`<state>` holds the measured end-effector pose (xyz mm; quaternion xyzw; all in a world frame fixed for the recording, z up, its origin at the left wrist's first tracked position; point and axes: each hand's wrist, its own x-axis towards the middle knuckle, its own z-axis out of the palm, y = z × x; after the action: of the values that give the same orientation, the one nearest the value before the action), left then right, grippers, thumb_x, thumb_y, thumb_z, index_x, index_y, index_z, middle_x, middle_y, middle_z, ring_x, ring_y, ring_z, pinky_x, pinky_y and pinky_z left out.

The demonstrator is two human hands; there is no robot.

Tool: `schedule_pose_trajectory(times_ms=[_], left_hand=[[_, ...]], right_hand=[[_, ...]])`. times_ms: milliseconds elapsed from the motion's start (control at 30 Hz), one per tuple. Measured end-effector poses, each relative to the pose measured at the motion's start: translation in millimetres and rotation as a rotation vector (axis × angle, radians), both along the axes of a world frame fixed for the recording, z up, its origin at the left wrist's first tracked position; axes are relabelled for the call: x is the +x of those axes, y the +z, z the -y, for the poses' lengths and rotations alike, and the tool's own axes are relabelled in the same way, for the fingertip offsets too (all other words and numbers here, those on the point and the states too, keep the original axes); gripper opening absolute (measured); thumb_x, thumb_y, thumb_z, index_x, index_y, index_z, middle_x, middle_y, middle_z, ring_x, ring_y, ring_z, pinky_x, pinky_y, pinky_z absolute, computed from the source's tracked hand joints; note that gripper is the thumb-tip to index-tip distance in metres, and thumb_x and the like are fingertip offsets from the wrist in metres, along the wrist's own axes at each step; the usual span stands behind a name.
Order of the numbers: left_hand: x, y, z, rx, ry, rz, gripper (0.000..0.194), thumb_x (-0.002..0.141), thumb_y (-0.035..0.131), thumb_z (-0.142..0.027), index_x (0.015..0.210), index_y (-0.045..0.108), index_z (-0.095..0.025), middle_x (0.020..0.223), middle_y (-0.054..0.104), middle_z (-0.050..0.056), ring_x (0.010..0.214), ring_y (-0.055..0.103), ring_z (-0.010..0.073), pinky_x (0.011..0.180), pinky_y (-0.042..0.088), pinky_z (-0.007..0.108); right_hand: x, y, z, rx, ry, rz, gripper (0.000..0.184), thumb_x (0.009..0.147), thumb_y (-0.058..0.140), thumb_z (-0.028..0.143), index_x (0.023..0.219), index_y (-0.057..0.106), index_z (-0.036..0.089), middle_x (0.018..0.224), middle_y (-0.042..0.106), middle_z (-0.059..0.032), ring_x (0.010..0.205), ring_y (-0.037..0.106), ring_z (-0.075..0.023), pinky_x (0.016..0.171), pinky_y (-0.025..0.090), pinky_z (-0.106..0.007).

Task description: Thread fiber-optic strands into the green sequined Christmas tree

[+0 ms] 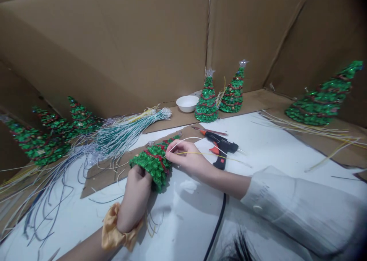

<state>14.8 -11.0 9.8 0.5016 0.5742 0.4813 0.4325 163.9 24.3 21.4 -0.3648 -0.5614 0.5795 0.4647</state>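
A small green Christmas tree (156, 161) with red garland lies tilted on its side above the table, its base toward me. My left hand (136, 194), with an orange scrunchie (117, 226) at the wrist, reaches into the tree's hollow base; its fingertips are hidden inside. At the tree's side, my right hand (186, 155) pinches thin wires, one white and one yellow (218, 156), which trail off to the right. A few loose wires hang below the base near my left wrist.
A black and orange glue gun (220, 146) lies right of the tree, its cord running toward me. Behind are a bundle of green and white wires (123, 134), a white bowl (187, 103) and several decorated trees (207, 100). Cardboard walls (129, 43) enclose the table.
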Motion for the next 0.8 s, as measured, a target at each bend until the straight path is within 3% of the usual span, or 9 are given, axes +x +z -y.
schedule_pose_trajectory(times_ms=[233, 433, 800], left_hand=[[0.7, 3.7, 4.0, 0.062, -0.011, -0.105, 0.026, 0.073, 0.056, -0.027, 0.094, 0.060, -0.013, 0.096, 0.066, 0.006, 0.087, 0.057, 0.0226, 0.075, 0.043, 0.028], [0.2, 4.0, 4.5, 0.046, -0.036, -0.141, 0.026, 0.075, 0.053, -0.026, 0.097, 0.061, -0.015, 0.093, 0.067, 0.004, 0.086, 0.058, 0.0226, 0.073, 0.044, 0.028], [-0.7, -4.5, 4.2, 0.070, -0.004, -0.078, 0.022, 0.072, 0.056, -0.025, 0.090, 0.062, -0.014, 0.087, 0.067, 0.005, 0.082, 0.058, 0.0212, 0.070, 0.044, 0.027]], right_hand=[[0.2, -3.9, -5.2, 0.026, -0.018, -0.055, 0.010, 0.069, 0.059, 0.018, 0.071, 0.049, 0.017, 0.069, 0.051, 0.0034, 0.063, 0.048, -0.0077, 0.060, 0.039, -0.021], [0.4, -3.3, -4.9, 0.127, 0.005, 0.000, 0.008, 0.069, 0.055, 0.014, 0.075, 0.050, 0.017, 0.069, 0.050, 0.0036, 0.059, 0.044, -0.0069, 0.055, 0.036, -0.020], [-0.7, -1.2, -3.6, 0.082, -0.029, 0.104, 0.008, 0.068, 0.058, 0.020, 0.071, 0.051, 0.017, 0.061, 0.051, 0.0035, 0.055, 0.047, -0.0079, 0.048, 0.035, -0.020]])
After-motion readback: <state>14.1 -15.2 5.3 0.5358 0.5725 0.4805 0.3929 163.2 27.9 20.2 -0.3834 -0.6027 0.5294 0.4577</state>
